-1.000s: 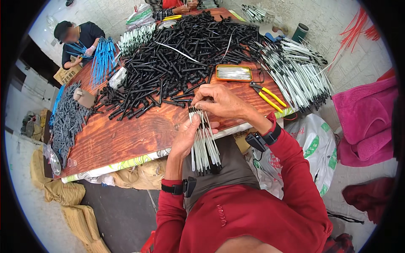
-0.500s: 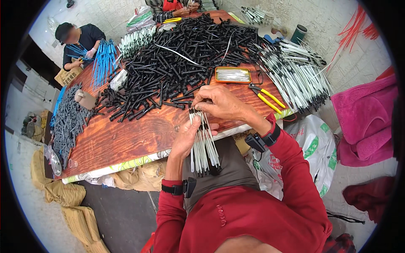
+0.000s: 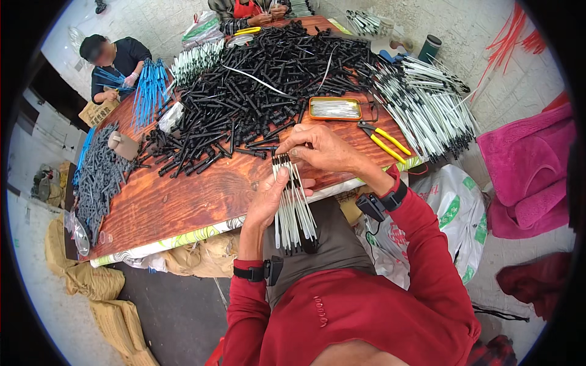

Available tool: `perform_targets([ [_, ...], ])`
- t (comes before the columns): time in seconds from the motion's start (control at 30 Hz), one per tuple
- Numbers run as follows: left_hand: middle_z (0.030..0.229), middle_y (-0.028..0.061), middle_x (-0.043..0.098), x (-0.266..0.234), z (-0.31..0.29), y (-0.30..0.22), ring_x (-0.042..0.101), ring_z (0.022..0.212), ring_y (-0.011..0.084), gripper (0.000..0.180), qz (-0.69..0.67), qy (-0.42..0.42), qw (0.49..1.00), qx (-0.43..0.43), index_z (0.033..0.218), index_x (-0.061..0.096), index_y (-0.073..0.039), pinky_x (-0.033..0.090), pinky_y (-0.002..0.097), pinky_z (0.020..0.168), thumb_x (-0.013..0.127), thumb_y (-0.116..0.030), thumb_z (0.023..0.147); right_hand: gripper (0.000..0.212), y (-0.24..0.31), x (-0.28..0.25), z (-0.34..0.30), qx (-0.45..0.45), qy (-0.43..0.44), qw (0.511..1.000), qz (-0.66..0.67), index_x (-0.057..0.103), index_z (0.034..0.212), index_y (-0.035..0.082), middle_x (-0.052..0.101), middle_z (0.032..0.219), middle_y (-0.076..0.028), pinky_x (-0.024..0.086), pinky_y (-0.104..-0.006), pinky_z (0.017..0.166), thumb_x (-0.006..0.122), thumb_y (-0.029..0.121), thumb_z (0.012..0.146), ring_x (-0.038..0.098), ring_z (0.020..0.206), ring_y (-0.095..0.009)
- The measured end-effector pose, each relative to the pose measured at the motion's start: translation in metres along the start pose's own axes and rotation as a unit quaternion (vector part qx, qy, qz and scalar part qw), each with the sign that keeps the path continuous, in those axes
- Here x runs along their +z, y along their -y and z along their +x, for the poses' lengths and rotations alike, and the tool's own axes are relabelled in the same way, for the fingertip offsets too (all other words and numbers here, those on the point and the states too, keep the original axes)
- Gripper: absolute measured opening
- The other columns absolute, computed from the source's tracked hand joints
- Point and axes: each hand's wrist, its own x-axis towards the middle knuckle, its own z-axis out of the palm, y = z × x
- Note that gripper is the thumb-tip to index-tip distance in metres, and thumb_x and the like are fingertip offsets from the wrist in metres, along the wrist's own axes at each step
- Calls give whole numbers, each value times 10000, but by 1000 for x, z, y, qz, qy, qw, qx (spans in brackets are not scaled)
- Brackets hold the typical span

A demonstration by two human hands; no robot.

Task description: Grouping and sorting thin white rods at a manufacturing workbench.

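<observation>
My left hand (image 3: 267,196) is closed around a bundle of thin white rods with black ends (image 3: 289,216), which hangs slanting down over my lap. The thumb lies across the rods near their upper ends. Just above, my right hand (image 3: 317,146) bends its fingers over the black upper ends, index fingertip and thumb close to them. Whatever sits between those fingertips is too small to make out. Past the right hand's fingers spreads a big heap of black plastic tube-like pieces (image 3: 268,79) on the wooden table (image 3: 183,204).
To the right lie yellow-handled pliers (image 3: 390,145), a tin of thin pale pins (image 3: 335,108) and a stack of white rods (image 3: 421,110). Grey pieces (image 3: 107,174) and blue rods (image 3: 151,91) are at left. Two co-workers sit across the table. A white bag (image 3: 448,213) stands beside me.
My right hand's fingers have straightened a little and shifted slightly left over the rod ends. The left hand keeps its hold on the bundle.
</observation>
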Motion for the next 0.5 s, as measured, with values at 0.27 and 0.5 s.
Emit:
perform_targets([
  [0.27,1086,204,675,3,1,1,701,932,270,619,2,-4,1000,4,1302,503,7,584,373,833,474,-526,989,175,11,12,-8,-30,-95,990,-95,716,998,58,627,841,-101,483,-385,745,635,54,843,607,827,-273],
  [0.5,1082,205,679,6,3,2,705,923,270,584,-6,-8,1000,13,1273,516,-1,586,370,833,460,-514,1000,155,14,13,-9,-6,-108,990,-94,721,972,62,640,872,-105,497,-396,749,626,100,856,624,857,-289],
])
